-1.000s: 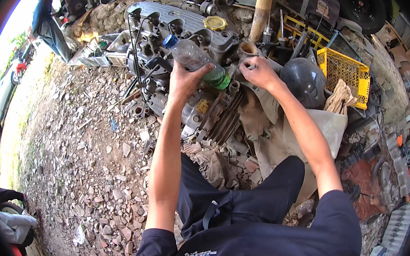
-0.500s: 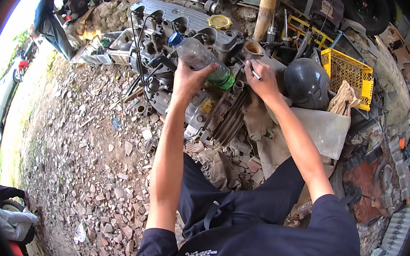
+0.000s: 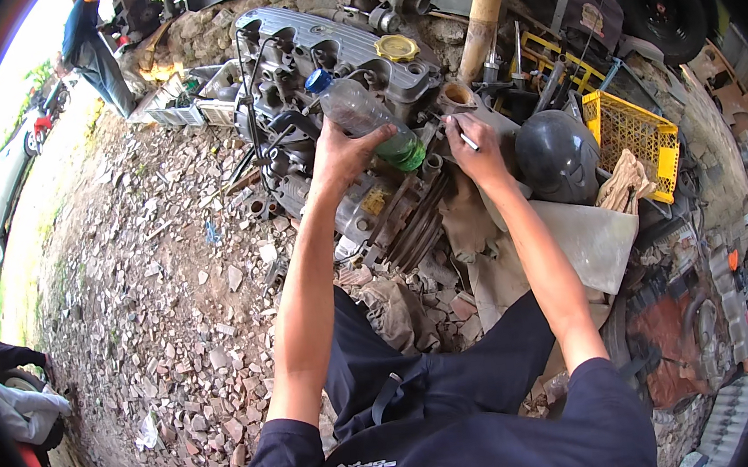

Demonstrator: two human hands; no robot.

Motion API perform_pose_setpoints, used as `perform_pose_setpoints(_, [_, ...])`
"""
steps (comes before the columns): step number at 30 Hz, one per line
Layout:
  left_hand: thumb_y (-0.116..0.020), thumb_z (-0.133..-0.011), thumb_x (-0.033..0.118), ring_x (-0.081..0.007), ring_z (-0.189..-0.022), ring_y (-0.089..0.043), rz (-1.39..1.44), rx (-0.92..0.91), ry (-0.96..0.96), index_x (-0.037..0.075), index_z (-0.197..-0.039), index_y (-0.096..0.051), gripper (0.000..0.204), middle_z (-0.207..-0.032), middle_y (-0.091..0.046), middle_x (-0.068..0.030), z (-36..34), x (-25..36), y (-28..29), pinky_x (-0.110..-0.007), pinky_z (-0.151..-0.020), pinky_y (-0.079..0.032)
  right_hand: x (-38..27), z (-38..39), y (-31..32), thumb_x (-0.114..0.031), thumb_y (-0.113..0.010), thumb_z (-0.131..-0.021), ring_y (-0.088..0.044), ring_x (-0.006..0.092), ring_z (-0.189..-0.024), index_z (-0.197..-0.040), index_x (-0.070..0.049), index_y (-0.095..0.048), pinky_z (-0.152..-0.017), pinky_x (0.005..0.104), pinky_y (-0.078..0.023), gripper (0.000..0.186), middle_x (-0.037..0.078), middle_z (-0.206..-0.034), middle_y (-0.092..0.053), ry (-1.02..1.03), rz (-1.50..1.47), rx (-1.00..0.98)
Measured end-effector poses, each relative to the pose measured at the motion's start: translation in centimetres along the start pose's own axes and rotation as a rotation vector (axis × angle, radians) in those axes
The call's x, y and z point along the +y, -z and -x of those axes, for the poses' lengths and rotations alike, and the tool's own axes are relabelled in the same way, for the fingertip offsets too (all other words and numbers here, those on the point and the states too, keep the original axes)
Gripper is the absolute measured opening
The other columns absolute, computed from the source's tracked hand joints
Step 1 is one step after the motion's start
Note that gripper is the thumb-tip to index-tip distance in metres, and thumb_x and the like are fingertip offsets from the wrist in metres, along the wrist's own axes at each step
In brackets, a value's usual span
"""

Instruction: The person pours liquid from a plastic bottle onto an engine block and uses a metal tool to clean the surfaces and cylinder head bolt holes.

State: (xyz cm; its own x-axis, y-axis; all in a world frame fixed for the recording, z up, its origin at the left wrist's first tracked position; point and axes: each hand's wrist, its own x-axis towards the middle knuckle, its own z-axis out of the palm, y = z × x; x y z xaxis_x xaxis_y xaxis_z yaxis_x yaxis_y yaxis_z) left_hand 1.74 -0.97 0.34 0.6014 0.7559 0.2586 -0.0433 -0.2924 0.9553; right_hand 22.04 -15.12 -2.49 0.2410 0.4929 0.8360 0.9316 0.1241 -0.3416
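My left hand [image 3: 346, 153] is wrapped round a clear plastic bottle [image 3: 357, 106] with a blue cap and green liquid in its lower end. The bottle leans, cap up and to the left, over the greasy engine [image 3: 376, 208]. Beside the bottle's base, my right hand [image 3: 477, 147] pinches a slim pen-like tool [image 3: 470, 142] with a pale end; its tip points towards the bottle, and whether they touch I cannot tell. Just beyond the right hand is a round, rusty-brown opening [image 3: 458, 94]. A yellow cap [image 3: 397, 48] sits on the ribbed engine cover.
A dark helmet [image 3: 557, 153] and a yellow crate [image 3: 637, 139] stand to my right, near a crumpled brown cloth [image 3: 626, 183]. A bamboo pole [image 3: 484, 19] rises behind the engine. Broken stone covers the ground [image 3: 167, 314] at left. Another person [image 3: 97, 62] stands at far left.
The bottle and my left hand have shifted very slightly left and down. My right hand keeps its grip on the tool in nearly the same place.
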Motion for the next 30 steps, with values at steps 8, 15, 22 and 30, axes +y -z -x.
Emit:
perform_pose_setpoints(8, [-0.091,-0.075,0.029,-0.0209,-0.107,-0.067,-0.008,-0.005,0.000,0.002,-0.133,-0.055,0.073,-0.120,-0.069,-0.0124,0.3,0.1,-0.1,-0.035,-0.088,-0.056,0.2,0.6,-0.2,-0.014,-0.060,-0.097,-0.066,0.0427,-0.082,-0.091,0.002,-0.067,-0.070,0.0447,-0.053,0.019,0.022,-0.086,-0.067,-0.080,-0.040,0.002])
perform_pose_setpoints(15, [-0.091,-0.076,0.031,-0.0227,-0.106,-0.067,-0.012,-0.019,0.036,0.002,-0.136,-0.052,0.077,-0.121,-0.068,-0.0143,0.5,0.7,-0.2,-0.036,-0.087,-0.058,0.8,0.0,-0.7,-0.017,-0.061,-0.097,-0.068,0.0412,-0.084,-0.091,0.000,-0.071,-0.075,0.0463,-0.054,0.020,0.021,-0.089,-0.070,-0.109,0.176,-0.035])
perform_pose_setpoints(22, [-0.091,-0.075,0.029,-0.0215,-0.102,-0.068,-0.008,0.010,-0.062,0.001,-0.133,-0.052,0.075,-0.121,-0.068,-0.0136,-0.2,-1.3,0.3,-0.035,-0.087,-0.057,0.2,0.6,-1.1,-0.016,-0.058,-0.099,-0.067,0.0418,-0.083,-0.097,0.001,-0.072,-0.074,0.0475,-0.053,0.022,0.021,-0.089,-0.069,-0.079,0.020,0.025])
perform_pose_setpoints(30, [-0.091,-0.075,0.029,-0.0204,-0.103,-0.068,-0.012,0.002,-0.037,0.001,-0.133,-0.053,0.075,-0.119,-0.069,-0.0128,-0.3,-1.8,0.1,-0.034,-0.087,-0.056,-0.9,-0.7,0.2,-0.015,-0.060,-0.098,-0.067,0.0421,-0.087,-0.097,0.002,-0.072,-0.074,0.0452,-0.053,0.021,0.023,-0.090,-0.068,-0.101,0.059,-0.095])
